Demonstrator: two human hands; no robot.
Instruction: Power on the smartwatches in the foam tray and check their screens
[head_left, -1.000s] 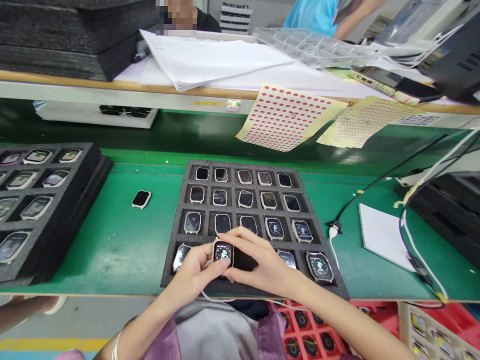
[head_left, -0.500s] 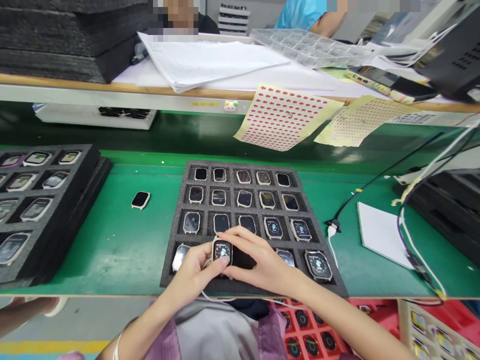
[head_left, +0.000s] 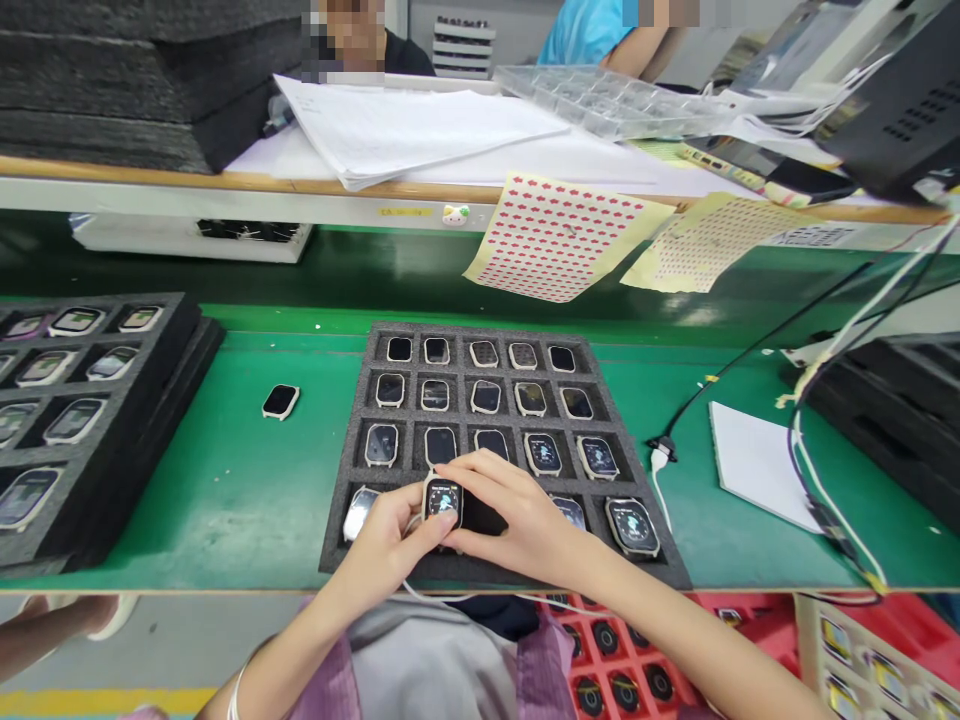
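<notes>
A black foam tray (head_left: 352, 470) with several smartwatch bodies in its pockets lies on the green bench in front of me. Over its near row, both hands hold one lit watch body (head_left: 442, 499). My left hand (head_left: 386, 545) pinches its left and lower edge with thumb and fingers, and a thin white cable runs off beneath it. My right hand (head_left: 517, 525) is closed on the watch's right side, with fingers curved over the top edge. The pocket under the watch is hidden by my hands.
A loose watch body (head_left: 280, 401) lies on the green mat left of the tray. A second foam tray (head_left: 169, 345) of watches sits far left. White paper (head_left: 757, 462) and cables (head_left: 810, 470) lie right. Sticker sheets (head_left: 559, 235) hang from the shelf. Two people sit beyond it.
Both hands keep the same hold on the lit watch. Only the view has shifted slightly; the scene sits a little further left in the frame.
</notes>
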